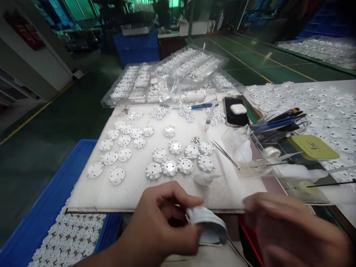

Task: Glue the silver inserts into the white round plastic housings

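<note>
My left hand is closed, thumb and fingers pinching a white round cap-like part by its edge. The hollow side of this part is turned towards me, just in front of the table edge. To its right hovers my right hand, apart from the part and blurred by motion; its fingers look bent, and what they hold, if anything, cannot be made out. Beyond the hands, several white discs with knobbed rims sit on the white foam sheet. A small white squeeze bottle lies nearest the held part.
Plainer white discs stand at left. Tweezers, a syringe, a phone and a yellow-green tin lie right. Clear trays of small white parts are stacked behind. A blue crate stands below left.
</note>
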{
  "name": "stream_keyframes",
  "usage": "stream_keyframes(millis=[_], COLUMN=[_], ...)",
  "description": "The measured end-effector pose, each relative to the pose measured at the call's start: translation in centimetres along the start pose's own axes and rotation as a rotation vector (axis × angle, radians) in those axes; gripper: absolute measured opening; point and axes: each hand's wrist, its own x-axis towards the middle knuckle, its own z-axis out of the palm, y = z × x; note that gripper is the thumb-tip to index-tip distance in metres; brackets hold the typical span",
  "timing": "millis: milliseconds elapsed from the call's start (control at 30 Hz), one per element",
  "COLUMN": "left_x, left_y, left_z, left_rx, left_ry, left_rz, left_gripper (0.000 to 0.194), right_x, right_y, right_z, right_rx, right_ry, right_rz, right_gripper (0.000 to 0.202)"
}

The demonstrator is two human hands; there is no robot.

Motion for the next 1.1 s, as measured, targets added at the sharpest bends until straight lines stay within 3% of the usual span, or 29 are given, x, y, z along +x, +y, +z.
stream_keyframes(millis=[100, 167, 200, 267, 333, 400, 500, 600, 700, 800, 933, 1033, 1100], left_x=[0.6, 0.9, 1.0, 1.6, 3.2, 6.3, 13.0, 19.5, 23.3, 24.7, 24.4, 22.2, 19.2], left_y=[1.6, 3.3, 4.3, 6.6, 8.9, 10.6, 11.2, 9.6, 7.5, 6.2, 6.4, 7.8, 9.0], left_z=[1.1, 1.4, 1.4, 1.1, 0.5, -0.3, -1.4, -2.0, -1.9, -1.7, -1.7, -1.6, -1.3], left_rx=[0.329, 0.487, 0.552, 0.655, 0.744, 0.883, 1.14, 1.189, 1.205, 1.201, 1.158, 1.089, 1.009], left_ry=[-0.042, -0.171, -0.272, -0.495, -0.596, -0.503, -0.21, -0.12, -0.068, -0.042, -0.044, -0.062, -0.083], left_rz=[0.479, 0.717, 0.757, 0.705, 0.591, 0.48, 0.357, 0.28, 0.225, 0.243, 0.299, 0.351, 0.397], left_gripper=[0.034, 0.028, 0.025, 0.031, 0.047, 0.043, 0.029, 0.023, 0.026, 0.028, 0.025, 0.017, 0.014], right_x=[1.2, 2.3, 2.8, 3.2, 3.0, 2.3, 1.2, 0.4, 0.0, -0.2, -0.2, 0.1, 0.3], right_y=[-1.1, -1.3, -1.3, -1.0, -0.4, 0.2, 0.7, 0.6, 0.6, 0.7, 0.9, 0.8, 0.7], right_z=[0.5, 0.3, 0.1, -0.3, -0.6, -0.7, -0.5, -0.5, -1.0, -1.7, -1.5, -0.8, -0.5], right_rx=[0.019, -0.026, -0.037, -0.065, -0.113, -0.16, -0.177, -0.157, -0.181, -0.227, -0.249, -0.232, -0.222], right_ry=[-0.217, -0.22, -0.171, -0.08, -0.021, 0.022, 0.059, 0.079, 0.086, 0.095, 0.143, 0.138, 0.114], right_rz=[-0.097, -0.159, -0.188, -0.209, -0.209, -0.196, -0.161, -0.141, -0.149, -0.145, -0.116, -0.128, -0.148], right_gripper=[0.024, 0.02, 0.019, 0.018, 0.019, 0.02, 0.021, 0.021, 0.021, 0.022, 0.021, 0.023, 0.027])
